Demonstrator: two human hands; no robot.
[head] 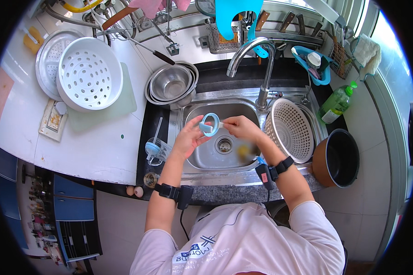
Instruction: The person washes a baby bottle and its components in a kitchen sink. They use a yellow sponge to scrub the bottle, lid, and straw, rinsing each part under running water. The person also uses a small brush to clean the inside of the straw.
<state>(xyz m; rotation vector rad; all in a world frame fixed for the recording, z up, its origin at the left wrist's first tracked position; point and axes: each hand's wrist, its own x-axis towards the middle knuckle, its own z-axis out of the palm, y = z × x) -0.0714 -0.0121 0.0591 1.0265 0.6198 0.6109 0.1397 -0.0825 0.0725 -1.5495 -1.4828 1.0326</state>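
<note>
Over the stainless steel sink [199, 154], my left hand [188, 137] holds a light-blue plastic ring [211, 115] with its fingers spread around one side. The ring is upright and looks like a cup's collar or lid part. At its right edge, my right hand [242, 126] pinches a small whitish piece [221, 125]; I cannot tell whether it is part of the ring. A clear cup [163, 151] with a light-blue lid [152, 148] and straw lies left of the sink. Below the hands is the drain strainer [224, 145], and a blurred yellowish patch hangs near my right wrist.
A chrome faucet [269, 62] arches behind the sink. Nested steel bowls [172, 84] stand at its left, a beige colander [290, 130] and dark pot [342, 160] at its right. A white perforated basket [89, 74], green soap bottle [336, 103] and eggs [138, 191] are also around.
</note>
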